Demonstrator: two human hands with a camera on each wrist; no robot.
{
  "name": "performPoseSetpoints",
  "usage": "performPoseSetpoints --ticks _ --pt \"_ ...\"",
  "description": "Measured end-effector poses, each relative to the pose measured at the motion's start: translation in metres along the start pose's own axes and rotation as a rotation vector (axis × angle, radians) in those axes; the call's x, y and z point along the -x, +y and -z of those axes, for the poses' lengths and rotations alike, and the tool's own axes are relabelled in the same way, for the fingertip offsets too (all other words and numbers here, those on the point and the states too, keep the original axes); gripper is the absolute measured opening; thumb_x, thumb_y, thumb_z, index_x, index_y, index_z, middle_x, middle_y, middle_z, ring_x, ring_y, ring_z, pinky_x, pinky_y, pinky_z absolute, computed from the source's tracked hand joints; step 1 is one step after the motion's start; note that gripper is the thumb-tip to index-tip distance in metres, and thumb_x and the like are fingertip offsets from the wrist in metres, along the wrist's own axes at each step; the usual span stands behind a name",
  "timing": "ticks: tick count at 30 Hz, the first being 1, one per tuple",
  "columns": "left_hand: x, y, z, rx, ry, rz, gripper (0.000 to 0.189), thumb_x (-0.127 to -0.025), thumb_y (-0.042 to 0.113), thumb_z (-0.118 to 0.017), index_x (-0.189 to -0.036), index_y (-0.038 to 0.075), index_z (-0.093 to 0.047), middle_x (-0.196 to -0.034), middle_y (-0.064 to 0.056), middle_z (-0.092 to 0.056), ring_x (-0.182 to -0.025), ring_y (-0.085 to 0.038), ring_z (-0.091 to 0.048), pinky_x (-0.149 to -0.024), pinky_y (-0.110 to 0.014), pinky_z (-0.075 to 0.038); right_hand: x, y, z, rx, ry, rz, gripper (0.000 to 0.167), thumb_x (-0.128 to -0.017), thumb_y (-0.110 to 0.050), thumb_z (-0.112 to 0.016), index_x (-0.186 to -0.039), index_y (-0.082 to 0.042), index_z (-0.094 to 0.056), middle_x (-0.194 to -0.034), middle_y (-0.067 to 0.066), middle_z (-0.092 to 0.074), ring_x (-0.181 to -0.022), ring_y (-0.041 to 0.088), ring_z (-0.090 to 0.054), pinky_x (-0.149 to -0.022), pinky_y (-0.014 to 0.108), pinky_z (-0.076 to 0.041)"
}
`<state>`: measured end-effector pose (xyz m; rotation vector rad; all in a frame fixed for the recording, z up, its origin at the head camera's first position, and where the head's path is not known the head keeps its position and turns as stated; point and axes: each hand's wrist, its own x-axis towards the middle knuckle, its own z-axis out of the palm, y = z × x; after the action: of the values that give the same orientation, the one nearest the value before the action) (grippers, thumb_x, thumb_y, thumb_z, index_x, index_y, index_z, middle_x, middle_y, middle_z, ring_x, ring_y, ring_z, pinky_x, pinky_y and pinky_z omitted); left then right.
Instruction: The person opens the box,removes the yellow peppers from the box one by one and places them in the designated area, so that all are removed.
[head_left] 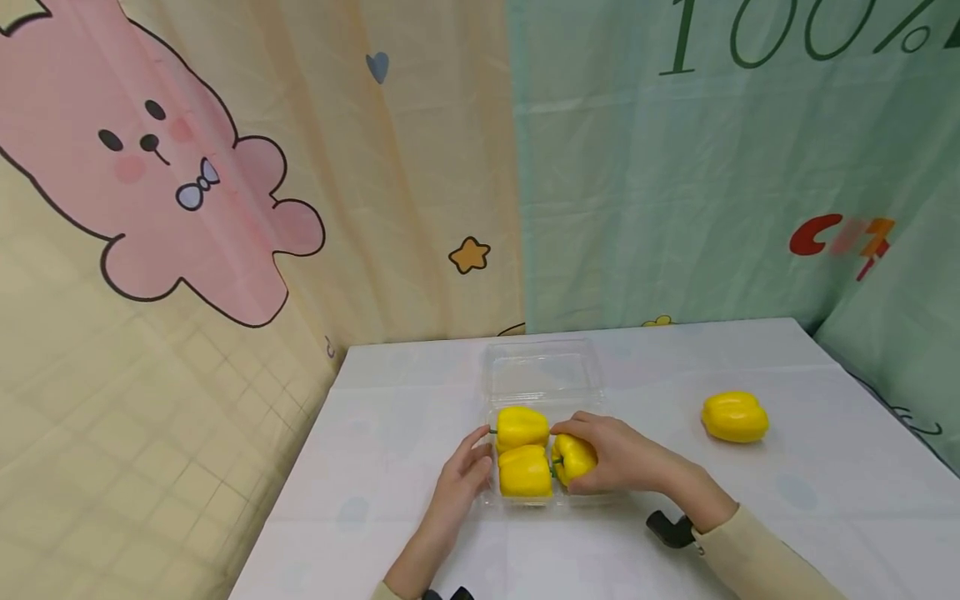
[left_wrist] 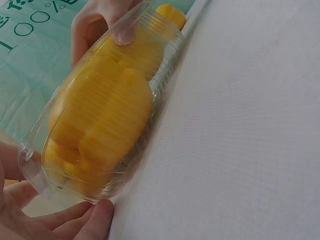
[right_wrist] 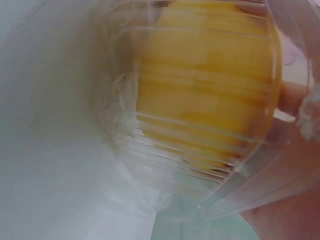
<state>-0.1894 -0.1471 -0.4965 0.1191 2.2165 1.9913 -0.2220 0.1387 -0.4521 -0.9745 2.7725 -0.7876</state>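
Note:
A clear plastic clamshell box lies on the table, its lid folded back behind it. Inside, on the left, two yellow bell peppers sit one behind the other: a rear pepper and a front pepper. My right hand grips a third yellow bell pepper, thumb in front and fingers behind, at the box's right half. My left hand rests its fingers against the box's left wall. In the right wrist view, a pepper shows blurred through the clear plastic.
Another yellow bell pepper lies apart on the white-covered table, to the right of the box. Printed curtains hang behind and beside the table. A black wrist mount sits at the right sleeve.

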Motion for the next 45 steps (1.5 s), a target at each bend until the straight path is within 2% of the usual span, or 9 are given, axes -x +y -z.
performPoseSetpoints --ticks 8,14,21,28,38,45 --pt "0.003 0.001 -0.006 0.041 0.008 0.029 0.049 -0.105 0.018 -0.052 -0.153 0.022 -0.044 -0.147 -0.018 -0.050 -0.132 -0.032 -0.049 -0.098 -0.041 -0.051 0.006 -0.002 0.003 0.008 0.006 -0.007 0.070 -0.076 -0.038 -0.086 -0.138 -0.020 -0.060 -0.115 -0.015 -0.056 -0.091 0.007 -0.053 -0.080 0.029 -0.052" --pt "0.006 0.000 -0.006 0.035 0.009 0.002 0.050 -0.105 0.016 -0.052 -0.154 0.017 -0.042 -0.146 -0.023 -0.050 -0.128 -0.034 -0.052 -0.095 -0.042 -0.052 0.008 -0.002 0.003 0.021 0.020 0.020 0.068 -0.076 -0.036 -0.085 -0.137 -0.019 -0.060 -0.115 -0.014 -0.056 -0.090 0.007 -0.053 -0.077 0.028 -0.052" --pt "0.004 -0.001 -0.004 0.027 0.006 0.026 0.049 -0.105 0.019 -0.052 -0.153 0.023 -0.043 -0.147 -0.017 -0.050 -0.134 -0.033 -0.048 -0.100 -0.043 -0.050 0.008 -0.008 0.006 0.037 0.033 0.033 0.067 -0.077 -0.035 -0.083 -0.138 -0.019 -0.059 -0.117 -0.014 -0.056 -0.090 0.007 -0.053 -0.077 0.027 -0.052" --pt "0.004 0.001 -0.002 -0.001 0.000 -0.002 0.049 -0.105 0.020 -0.051 -0.153 0.022 -0.043 -0.148 -0.019 -0.049 -0.136 -0.034 -0.046 -0.101 -0.044 -0.050 0.009 -0.014 0.012 0.044 0.057 0.038 0.065 -0.077 -0.034 -0.082 -0.137 -0.019 -0.059 -0.116 -0.013 -0.056 -0.089 0.006 -0.053 -0.076 0.027 -0.052" --pt "0.000 0.002 -0.002 -0.018 0.009 0.008 0.049 -0.105 0.018 -0.051 -0.153 0.024 -0.044 -0.147 -0.018 -0.050 -0.135 -0.033 -0.047 -0.101 -0.043 -0.050 0.013 -0.018 0.018 0.053 0.111 0.052 0.065 -0.078 -0.032 -0.083 -0.136 -0.020 -0.058 -0.119 -0.014 -0.055 -0.090 0.006 -0.053 -0.077 0.026 -0.053" --pt "0.000 0.001 -0.001 -0.033 0.017 0.006 0.048 -0.105 0.017 -0.050 -0.152 0.025 -0.044 -0.147 -0.017 -0.050 -0.134 -0.032 -0.049 -0.101 -0.043 -0.050 0.018 -0.019 0.021 0.055 0.129 0.041 0.065 -0.078 -0.030 -0.083 -0.137 -0.028 -0.056 -0.122 -0.016 -0.053 -0.091 0.004 -0.053 -0.077 0.025 -0.053"
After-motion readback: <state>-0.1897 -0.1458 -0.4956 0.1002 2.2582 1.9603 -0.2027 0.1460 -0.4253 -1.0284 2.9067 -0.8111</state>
